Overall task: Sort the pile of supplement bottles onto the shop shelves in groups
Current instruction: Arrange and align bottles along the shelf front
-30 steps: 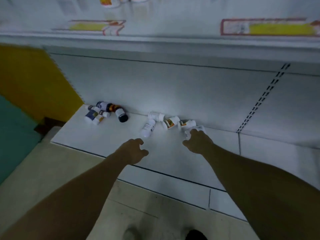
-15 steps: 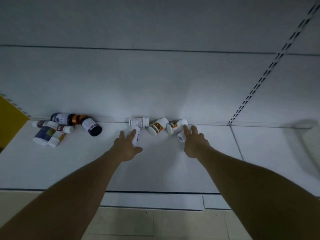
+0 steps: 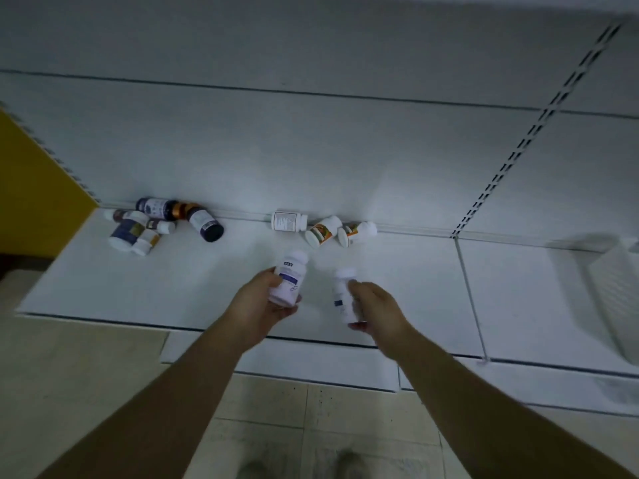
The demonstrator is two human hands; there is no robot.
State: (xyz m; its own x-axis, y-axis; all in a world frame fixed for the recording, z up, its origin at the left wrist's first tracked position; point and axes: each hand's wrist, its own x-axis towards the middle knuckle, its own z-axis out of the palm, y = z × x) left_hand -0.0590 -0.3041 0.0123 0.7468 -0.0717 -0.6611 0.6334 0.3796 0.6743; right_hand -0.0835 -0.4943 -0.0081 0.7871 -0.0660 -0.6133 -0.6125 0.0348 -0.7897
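My left hand (image 3: 257,305) grips a white bottle with a purple label (image 3: 289,278), lifted above the low white shelf (image 3: 103,288). My right hand (image 3: 377,307) grips a second white bottle (image 3: 342,293) of the same kind. Against the back wall lie a white bottle (image 3: 288,221) and two orange-labelled white bottles (image 3: 323,231) (image 3: 356,232). At the shelf's left end sits a heap of dark and white bottles (image 3: 162,223), lying on their sides.
A yellow panel (image 3: 31,188) borders the shelf on the left. A slotted upright (image 3: 525,140) runs up the back wall at right. A white wire basket (image 3: 615,288) sits at the far right. Tiled floor (image 3: 86,368) and my shoes lie below.
Both hands reached the bottles by the wall, each took hold of a white bottle, and drew it back toward the shelf's front edge. The camera tilted down.
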